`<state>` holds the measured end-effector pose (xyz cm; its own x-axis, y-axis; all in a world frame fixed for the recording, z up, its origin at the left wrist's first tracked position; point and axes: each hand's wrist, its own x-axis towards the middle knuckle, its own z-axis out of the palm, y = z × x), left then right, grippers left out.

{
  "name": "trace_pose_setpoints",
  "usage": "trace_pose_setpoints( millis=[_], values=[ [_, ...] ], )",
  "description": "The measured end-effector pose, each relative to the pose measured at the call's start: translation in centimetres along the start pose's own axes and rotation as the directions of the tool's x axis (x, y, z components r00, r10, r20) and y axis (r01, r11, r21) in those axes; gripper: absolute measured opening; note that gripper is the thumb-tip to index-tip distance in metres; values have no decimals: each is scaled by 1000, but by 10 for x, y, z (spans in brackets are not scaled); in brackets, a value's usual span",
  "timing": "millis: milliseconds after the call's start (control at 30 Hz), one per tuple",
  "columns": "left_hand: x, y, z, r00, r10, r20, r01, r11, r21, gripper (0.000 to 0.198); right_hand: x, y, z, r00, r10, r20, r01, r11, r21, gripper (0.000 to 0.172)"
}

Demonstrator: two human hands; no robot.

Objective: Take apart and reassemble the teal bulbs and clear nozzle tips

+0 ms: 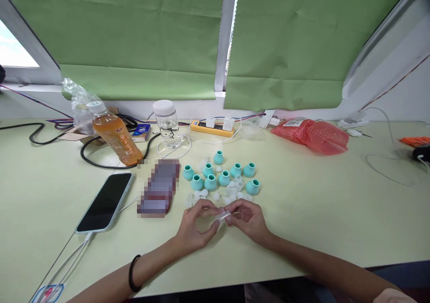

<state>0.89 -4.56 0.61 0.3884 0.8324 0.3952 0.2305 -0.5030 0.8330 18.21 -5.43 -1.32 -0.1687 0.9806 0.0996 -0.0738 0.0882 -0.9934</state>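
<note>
Clear piece [223, 216] sideways between left hand [194, 228], right hand [249, 220]

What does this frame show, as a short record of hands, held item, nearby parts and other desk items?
left hand: pinches small clear plastic piece
right hand: pinches the same piece from the other side
nearby parts: teal cup-shaped caps and small white translucent pieces, just beyond the hands
left of hands: black-screened smartphone, flat, cable attached
far edge: orange drink bottle, white-lidded glass jar, yellow power strip, red bubble-wrap bag
surface: pale green desk
</note>
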Motion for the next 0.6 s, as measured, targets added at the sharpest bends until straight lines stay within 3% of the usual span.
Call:
trace_pose_setpoints(
  millis=[100,200,333,467,600],
  values=[
    [3,3,-2,992,-123,-36,114,974,-194,22,-2,-3,0,990,-139,32,142,982,-125,17],
    [6,4,-3,974,-226,-3,214,928,-305,19,-5,-7,0,937,-334,101,349,899,-264,18],
    [8,2,-3,938,-277,206,337,866,-370,20,-6,-13,-1,871,-467,152,488,789,-373,20],
    [9,0,0,855,-269,444,481,734,-480,22,-6,-15,2,846,-512,147,521,735,-434,21],
    [10,0,-1,822,-263,505,535,659,-528,23,-5,-17,3,797,-566,209,589,655,-473,30]
  ],
)
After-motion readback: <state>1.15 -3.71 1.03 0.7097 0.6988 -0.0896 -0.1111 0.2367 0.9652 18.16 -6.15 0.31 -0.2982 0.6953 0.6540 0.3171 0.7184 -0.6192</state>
